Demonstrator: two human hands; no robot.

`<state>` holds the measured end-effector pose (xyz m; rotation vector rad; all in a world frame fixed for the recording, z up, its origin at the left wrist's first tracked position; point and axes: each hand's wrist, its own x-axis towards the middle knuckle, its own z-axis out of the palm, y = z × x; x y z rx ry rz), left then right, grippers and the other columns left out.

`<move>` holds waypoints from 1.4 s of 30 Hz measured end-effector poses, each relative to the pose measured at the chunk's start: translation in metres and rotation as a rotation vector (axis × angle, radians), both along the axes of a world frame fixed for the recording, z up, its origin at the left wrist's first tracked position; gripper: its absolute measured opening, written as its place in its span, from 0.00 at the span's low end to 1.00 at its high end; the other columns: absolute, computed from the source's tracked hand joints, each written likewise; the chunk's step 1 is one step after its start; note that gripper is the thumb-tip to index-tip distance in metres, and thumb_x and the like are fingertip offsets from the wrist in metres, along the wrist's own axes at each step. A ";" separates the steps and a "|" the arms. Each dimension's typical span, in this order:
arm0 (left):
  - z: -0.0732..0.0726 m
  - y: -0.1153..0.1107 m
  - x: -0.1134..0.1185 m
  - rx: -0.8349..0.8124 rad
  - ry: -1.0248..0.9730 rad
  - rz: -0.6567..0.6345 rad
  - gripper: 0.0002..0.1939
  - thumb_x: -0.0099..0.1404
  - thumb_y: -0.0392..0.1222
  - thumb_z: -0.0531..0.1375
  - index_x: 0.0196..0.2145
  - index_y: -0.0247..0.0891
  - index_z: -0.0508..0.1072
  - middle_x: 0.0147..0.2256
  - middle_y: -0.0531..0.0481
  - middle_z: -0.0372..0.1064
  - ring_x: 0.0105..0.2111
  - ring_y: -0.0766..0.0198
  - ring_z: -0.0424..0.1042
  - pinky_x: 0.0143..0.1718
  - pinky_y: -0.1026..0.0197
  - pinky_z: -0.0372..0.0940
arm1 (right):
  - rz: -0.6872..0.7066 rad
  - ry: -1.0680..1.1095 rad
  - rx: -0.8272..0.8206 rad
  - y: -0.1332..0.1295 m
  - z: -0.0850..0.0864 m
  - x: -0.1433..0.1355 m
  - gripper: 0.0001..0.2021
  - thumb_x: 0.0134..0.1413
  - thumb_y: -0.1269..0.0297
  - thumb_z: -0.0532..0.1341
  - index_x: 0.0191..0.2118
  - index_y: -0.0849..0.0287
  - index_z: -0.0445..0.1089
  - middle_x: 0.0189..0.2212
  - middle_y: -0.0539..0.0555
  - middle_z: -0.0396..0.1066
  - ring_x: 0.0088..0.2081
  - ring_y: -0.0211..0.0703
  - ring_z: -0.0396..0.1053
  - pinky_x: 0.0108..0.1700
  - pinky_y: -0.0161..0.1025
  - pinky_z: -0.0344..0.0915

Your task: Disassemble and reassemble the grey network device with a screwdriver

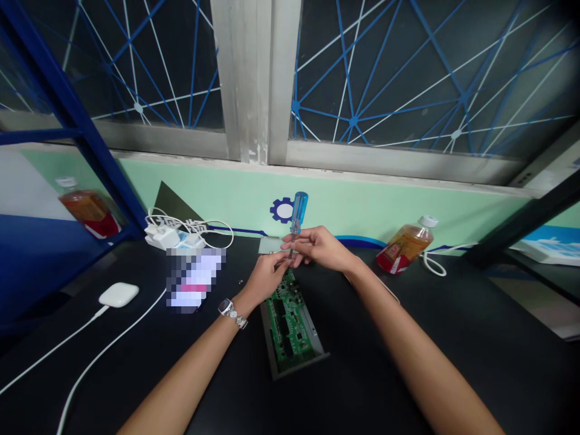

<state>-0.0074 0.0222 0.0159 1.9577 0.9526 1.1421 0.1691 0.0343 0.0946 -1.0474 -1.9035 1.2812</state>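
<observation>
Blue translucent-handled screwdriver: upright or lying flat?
Upright, leaning slightly: the blue translucent-handled screwdriver has its handle on top, metal shaft pointing down, held in the fingers of the right hand.

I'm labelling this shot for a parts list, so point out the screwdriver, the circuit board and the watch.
Screwdriver [299, 208], head view, on its blue handle.
Circuit board [297, 319], head view, on its green surface.
Watch [225, 307], head view, on its face.
</observation>
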 end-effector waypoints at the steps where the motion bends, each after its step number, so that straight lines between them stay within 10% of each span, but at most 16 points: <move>1: 0.001 -0.001 0.001 -0.003 -0.012 -0.011 0.12 0.69 0.39 0.54 0.39 0.35 0.77 0.36 0.47 0.78 0.34 0.60 0.75 0.38 0.61 0.68 | -0.014 -0.008 0.017 0.001 -0.001 0.000 0.14 0.56 0.59 0.64 0.43 0.64 0.74 0.30 0.57 0.78 0.26 0.40 0.76 0.25 0.33 0.65; 12: -0.012 0.004 0.005 -0.049 -0.132 0.167 0.12 0.60 0.47 0.66 0.33 0.35 0.75 0.31 0.47 0.77 0.30 0.61 0.76 0.34 0.62 0.70 | -0.213 0.006 0.228 0.006 -0.018 -0.010 0.13 0.48 0.55 0.69 0.29 0.62 0.73 0.21 0.52 0.74 0.21 0.42 0.73 0.26 0.36 0.67; 23: -0.008 0.003 -0.001 -0.095 -0.123 0.042 0.13 0.65 0.46 0.61 0.42 0.36 0.79 0.39 0.45 0.80 0.39 0.54 0.78 0.42 0.57 0.71 | -0.039 0.087 0.118 0.001 0.006 -0.002 0.18 0.58 0.53 0.61 0.49 0.58 0.70 0.39 0.56 0.75 0.32 0.40 0.72 0.23 0.33 0.65; 36: -0.007 0.003 -0.002 -0.094 -0.103 -0.059 0.13 0.69 0.44 0.56 0.43 0.35 0.76 0.40 0.44 0.79 0.43 0.56 0.78 0.46 0.58 0.69 | -0.257 0.099 0.273 0.001 -0.004 -0.014 0.15 0.52 0.52 0.66 0.36 0.54 0.61 0.27 0.49 0.70 0.24 0.38 0.67 0.25 0.36 0.63; 42: -0.005 0.003 -0.001 -0.066 -0.086 -0.061 0.13 0.70 0.44 0.54 0.43 0.36 0.76 0.39 0.45 0.79 0.41 0.57 0.78 0.45 0.58 0.69 | 0.014 0.066 0.112 0.003 0.012 0.001 0.18 0.56 0.51 0.62 0.48 0.57 0.69 0.41 0.56 0.73 0.34 0.41 0.70 0.24 0.33 0.66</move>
